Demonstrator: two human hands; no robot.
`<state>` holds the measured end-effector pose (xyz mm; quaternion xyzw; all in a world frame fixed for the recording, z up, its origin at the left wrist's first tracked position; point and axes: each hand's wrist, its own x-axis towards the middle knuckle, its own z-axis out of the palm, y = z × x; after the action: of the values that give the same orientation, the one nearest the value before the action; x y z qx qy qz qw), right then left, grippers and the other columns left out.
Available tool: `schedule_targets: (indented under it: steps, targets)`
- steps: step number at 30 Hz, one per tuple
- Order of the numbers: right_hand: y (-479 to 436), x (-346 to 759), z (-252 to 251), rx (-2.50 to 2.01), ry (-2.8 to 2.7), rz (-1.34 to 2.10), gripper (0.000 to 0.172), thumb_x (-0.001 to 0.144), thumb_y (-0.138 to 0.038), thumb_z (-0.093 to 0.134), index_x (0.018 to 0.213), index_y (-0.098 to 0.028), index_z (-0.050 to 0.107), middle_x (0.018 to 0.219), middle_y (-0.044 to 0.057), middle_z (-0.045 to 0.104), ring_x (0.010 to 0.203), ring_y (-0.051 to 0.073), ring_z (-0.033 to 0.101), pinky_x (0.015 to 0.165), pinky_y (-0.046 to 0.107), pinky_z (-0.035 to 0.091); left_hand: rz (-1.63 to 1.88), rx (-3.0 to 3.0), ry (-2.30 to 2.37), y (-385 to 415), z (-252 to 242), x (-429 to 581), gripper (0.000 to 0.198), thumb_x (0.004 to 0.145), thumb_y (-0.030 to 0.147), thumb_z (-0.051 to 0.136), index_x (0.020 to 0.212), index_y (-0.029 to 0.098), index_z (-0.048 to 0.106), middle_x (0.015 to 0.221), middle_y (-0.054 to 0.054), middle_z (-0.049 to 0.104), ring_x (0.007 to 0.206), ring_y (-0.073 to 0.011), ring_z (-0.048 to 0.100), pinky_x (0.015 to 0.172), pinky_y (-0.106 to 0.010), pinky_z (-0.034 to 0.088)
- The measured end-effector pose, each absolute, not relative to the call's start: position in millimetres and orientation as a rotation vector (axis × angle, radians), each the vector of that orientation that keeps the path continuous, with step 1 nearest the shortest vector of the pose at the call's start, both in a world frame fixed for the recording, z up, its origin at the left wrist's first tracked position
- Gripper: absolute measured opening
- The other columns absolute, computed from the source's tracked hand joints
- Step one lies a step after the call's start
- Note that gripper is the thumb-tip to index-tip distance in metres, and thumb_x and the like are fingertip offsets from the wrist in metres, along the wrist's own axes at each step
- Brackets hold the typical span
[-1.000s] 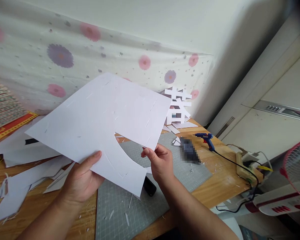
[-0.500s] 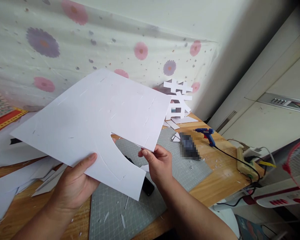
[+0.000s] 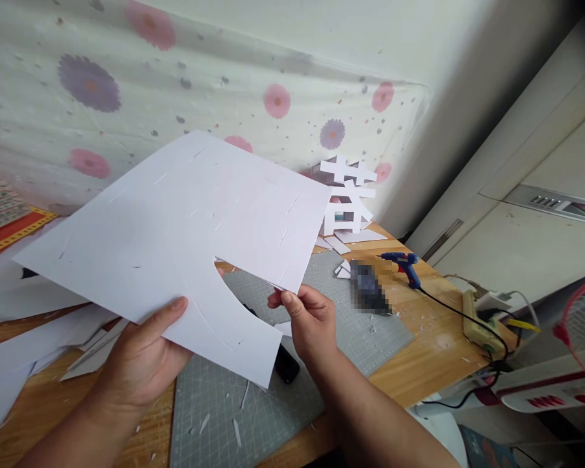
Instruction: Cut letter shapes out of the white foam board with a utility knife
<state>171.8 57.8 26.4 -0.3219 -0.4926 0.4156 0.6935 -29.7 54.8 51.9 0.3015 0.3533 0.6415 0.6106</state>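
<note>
A large white foam board [image 3: 175, 214] is held up over the grey cutting mat [image 3: 214, 416]. Short slits and a curved line are cut into its face, and a curved notch opens in its lower right edge. My left hand [image 3: 141, 351] grips the near edge, thumb on top and fingers hidden underneath. At the right corner beside the notch, my right hand [image 3: 312, 318] pinches the board between thumb and fingers. Under the board a black object [image 3: 287, 364] lies on the mat, partly covered.
A white cut-out character [image 3: 344, 198] stands at the back of the wooden table [image 3: 394, 370]. To the right are a blue glue gun [image 3: 404, 263], a power strip [image 3: 478, 322] and a blurred dark phone-like object [image 3: 370, 286]. White board scraps [image 3: 43, 351] pile up at left.
The board has tilted very slightly and shifted a little left in view. Both hands keep their hold, and the camera view has moved a touch.
</note>
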Motion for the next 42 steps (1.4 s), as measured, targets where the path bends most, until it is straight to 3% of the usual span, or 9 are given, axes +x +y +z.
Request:
schedule_targets:
  steps: [5, 10, 15, 26, 30, 36, 42]
  targets:
    - [58, 172, 27, -0.715, -1.130, 0.899, 0.018, 0.085, -0.040, 0.075, 0.078, -0.023, 0.079, 0.074, 0.003, 0.076, 0.071, 0.018, 0.070, 0.072, 0.032, 0.056, 1.481, 0.673, 0.829, 56, 52, -29, 0.073, 0.065, 0.028, 0.086, 0.135, 0.031, 0.064, 0.131, -0.004, 0.071, 0.116, -0.0278, 0.067, 0.077, -0.027, 0.065]
    - [59, 169, 27, -0.685, -1.056, 1.034, 0.024, 0.073, -0.044, 0.084, 0.081, -0.022, 0.080, 0.078, 0.004, 0.078, 0.072, 0.019, 0.071, 0.072, 0.034, 0.058, 1.485, 0.691, 0.799, 58, 50, -28, 0.075, 0.067, 0.026, 0.085, 0.138, 0.032, 0.061, 0.131, -0.004, 0.071, 0.120, -0.0290, 0.065, 0.084, -0.029, 0.064]
    - [62, 163, 25, -0.690, -0.933, 1.096, 0.024, 0.072, -0.043, 0.084, 0.071, -0.020, 0.077, 0.067, 0.003, 0.074, 0.063, 0.016, 0.066, 0.066, 0.031, 0.055, 1.432, 0.678, 0.766, 54, 47, -27, 0.072, 0.071, 0.023, 0.083, 0.139, 0.031, 0.060, 0.133, -0.003, 0.070, 0.124, -0.0300, 0.063, 0.097, -0.033, 0.059]
    - [61, 164, 22, -0.716, -0.948, 1.086, 0.015, 0.069, -0.032, 0.085, 0.071, -0.021, 0.076, 0.068, 0.000, 0.072, 0.066, 0.016, 0.065, 0.069, 0.032, 0.054, 1.399, 0.693, 0.758, 52, 45, -23, 0.064, 0.075, 0.025, 0.081, 0.136, 0.029, 0.064, 0.130, -0.005, 0.072, 0.121, -0.0301, 0.065, 0.091, -0.031, 0.062]
    - [62, 166, 20, -0.744, -0.991, 1.112, 0.020, 0.067, -0.036, 0.086, 0.074, -0.020, 0.077, 0.074, 0.003, 0.073, 0.072, 0.019, 0.067, 0.071, 0.034, 0.055, 1.372, 0.695, 0.726, 50, 44, -23, 0.061, 0.075, 0.025, 0.081, 0.134, 0.029, 0.065, 0.125, -0.004, 0.074, 0.120, -0.0295, 0.065, 0.084, -0.027, 0.063]
    - [61, 161, 19, -0.788, -0.925, 1.073, 0.028, 0.069, -0.044, 0.084, 0.067, -0.019, 0.073, 0.064, 0.003, 0.070, 0.062, 0.018, 0.063, 0.063, 0.033, 0.053, 1.329, 0.674, 0.726, 50, 41, -23, 0.057, 0.076, 0.025, 0.080, 0.132, 0.028, 0.067, 0.125, -0.005, 0.074, 0.123, -0.0313, 0.064, 0.091, -0.032, 0.062]
    - [62, 166, 21, -0.824, -1.086, 1.055, 0.025, 0.070, -0.042, 0.084, 0.064, -0.021, 0.072, 0.065, 0.004, 0.070, 0.067, 0.021, 0.065, 0.068, 0.035, 0.055, 1.297, 0.687, 0.689, 49, 39, -25, 0.051, 0.077, 0.027, 0.079, 0.128, 0.024, 0.070, 0.122, -0.008, 0.075, 0.120, -0.0331, 0.065, 0.098, -0.037, 0.059]
